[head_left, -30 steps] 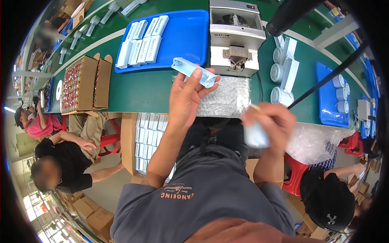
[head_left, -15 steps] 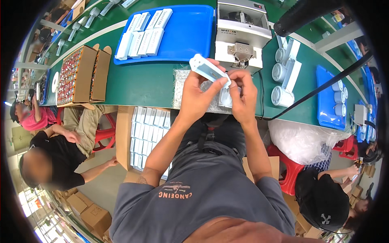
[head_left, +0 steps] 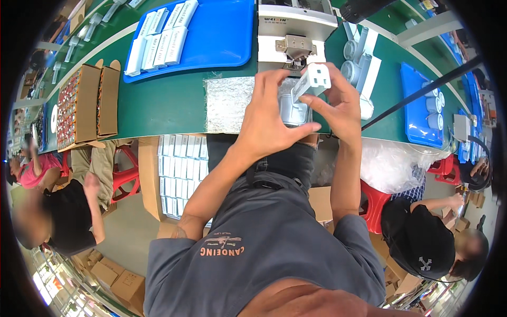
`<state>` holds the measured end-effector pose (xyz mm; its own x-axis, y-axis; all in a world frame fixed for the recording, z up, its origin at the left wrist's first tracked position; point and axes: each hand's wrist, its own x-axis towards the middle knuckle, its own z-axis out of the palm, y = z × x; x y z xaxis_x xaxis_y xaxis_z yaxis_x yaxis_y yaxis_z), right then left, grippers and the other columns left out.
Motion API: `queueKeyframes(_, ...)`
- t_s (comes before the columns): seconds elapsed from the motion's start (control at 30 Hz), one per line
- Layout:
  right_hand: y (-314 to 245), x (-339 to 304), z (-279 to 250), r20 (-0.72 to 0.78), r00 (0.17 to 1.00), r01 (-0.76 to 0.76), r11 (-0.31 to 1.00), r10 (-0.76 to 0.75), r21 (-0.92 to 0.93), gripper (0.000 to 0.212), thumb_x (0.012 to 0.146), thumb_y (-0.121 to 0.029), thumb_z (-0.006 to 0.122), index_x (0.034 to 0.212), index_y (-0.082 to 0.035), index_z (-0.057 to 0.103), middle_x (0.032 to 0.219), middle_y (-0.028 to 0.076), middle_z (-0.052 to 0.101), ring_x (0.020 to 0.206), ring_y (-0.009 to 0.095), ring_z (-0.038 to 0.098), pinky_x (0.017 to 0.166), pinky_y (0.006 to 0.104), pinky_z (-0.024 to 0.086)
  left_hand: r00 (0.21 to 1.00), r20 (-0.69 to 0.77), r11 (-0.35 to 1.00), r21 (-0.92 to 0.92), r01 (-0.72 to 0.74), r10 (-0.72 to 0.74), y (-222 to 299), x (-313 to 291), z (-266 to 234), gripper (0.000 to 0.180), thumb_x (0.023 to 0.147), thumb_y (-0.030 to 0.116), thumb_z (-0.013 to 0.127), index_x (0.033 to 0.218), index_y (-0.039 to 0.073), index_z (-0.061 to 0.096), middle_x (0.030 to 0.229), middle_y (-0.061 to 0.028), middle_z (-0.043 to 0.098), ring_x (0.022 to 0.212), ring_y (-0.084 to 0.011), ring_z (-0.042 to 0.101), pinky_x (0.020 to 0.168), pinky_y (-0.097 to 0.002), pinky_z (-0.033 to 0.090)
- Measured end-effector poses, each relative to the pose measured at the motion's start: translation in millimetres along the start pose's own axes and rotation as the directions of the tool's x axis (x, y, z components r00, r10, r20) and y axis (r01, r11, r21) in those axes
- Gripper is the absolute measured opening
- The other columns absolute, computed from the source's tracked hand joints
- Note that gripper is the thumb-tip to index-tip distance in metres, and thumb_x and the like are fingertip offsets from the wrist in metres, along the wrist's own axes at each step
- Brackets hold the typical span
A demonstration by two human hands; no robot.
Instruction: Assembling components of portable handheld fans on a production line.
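Observation:
Both hands are raised at the bench edge, just in front of the machine. My right hand [head_left: 342,105] grips a white plastic handle [head_left: 311,82] with a slotted end and print along one side. Its slotted end points up and toward the far right. At the handle's lower end is a pale grey-white round plastic housing [head_left: 293,112]; whether the two are joined I cannot tell. My left hand [head_left: 266,113] curves around this housing, fingers behind it and thumb across its near side. Bubble wrap [head_left: 227,105] lies flat beside my left hand.
A white-and-metal bench machine [head_left: 296,31] stands straight ahead. Far left is a blue tray [head_left: 222,39] with several white handles; a carton [head_left: 87,105] of small parts is beyond it. Handle-and-cup housings [head_left: 362,63] and another blue tray [head_left: 414,124] are at right. People sit on both sides.
My left hand has let go of the handle and moved onto the round housing. My right hand now holds the handle, turned more upright. The whole view has shifted.

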<state>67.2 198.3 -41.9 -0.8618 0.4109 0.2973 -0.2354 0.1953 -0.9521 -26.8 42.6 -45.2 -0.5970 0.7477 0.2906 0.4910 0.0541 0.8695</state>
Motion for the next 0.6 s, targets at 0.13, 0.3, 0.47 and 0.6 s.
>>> queueKeyframes(0.13,-4,-7,-4,-0.024,0.994,-0.101,0.994,0.102,0.028,0.047,0.083,0.004,0.078,0.125,0.000,0.059,0.114,0.006,0.067,0.106,0.015,0.067,0.090,0.0312,0.055,0.990,0.093,0.994,0.018,0.109,-0.111,-3,-12,4,0.091,0.067,0.021,0.088,0.142,0.004,0.039,0.125,-0.0230,0.058,0.116,-0.0412,0.060,0.097,-0.0453,0.051)
queueKeyframes(0.3,-6,-14,-3,-0.072,0.995,-0.068,0.996,0.072,0.066,0.047,0.084,0.005,0.077,0.126,0.003,0.057,0.112,0.008,0.068,0.103,0.016,0.069,0.090,0.0328,0.058,0.997,0.030,0.989,0.130,-0.073,0.069,3,-10,-15,0.088,0.066,0.021,0.086,0.140,0.005,0.041,0.116,-0.0192,0.057,0.112,-0.0431,0.057,0.097,-0.0465,0.048)
queueKeyframes(0.47,-4,-16,-3,-0.053,0.997,-0.050,0.998,0.048,-0.028,0.049,0.083,0.006,0.079,0.126,0.003,0.057,0.110,0.009,0.069,0.103,0.017,0.070,0.090,0.0334,0.058,0.982,0.070,0.950,0.274,0.149,-0.175,1,-21,0,0.085,0.068,0.020,0.086,0.138,0.001,0.042,0.124,-0.0213,0.053,0.112,-0.0429,0.057,0.094,-0.0482,0.050)
queueKeyframes(0.6,-8,-25,-2,-0.120,0.990,-0.083,0.995,0.075,-0.064,0.050,0.082,0.004,0.080,0.126,0.003,0.057,0.109,0.009,0.069,0.102,0.017,0.070,0.090,0.0331,0.058,0.991,0.112,0.996,0.037,-0.079,0.075,-9,-7,-22,0.084,0.069,0.018,0.085,0.139,0.001,0.042,0.131,-0.0225,0.048,0.117,-0.0419,0.056,0.097,-0.0476,0.049)
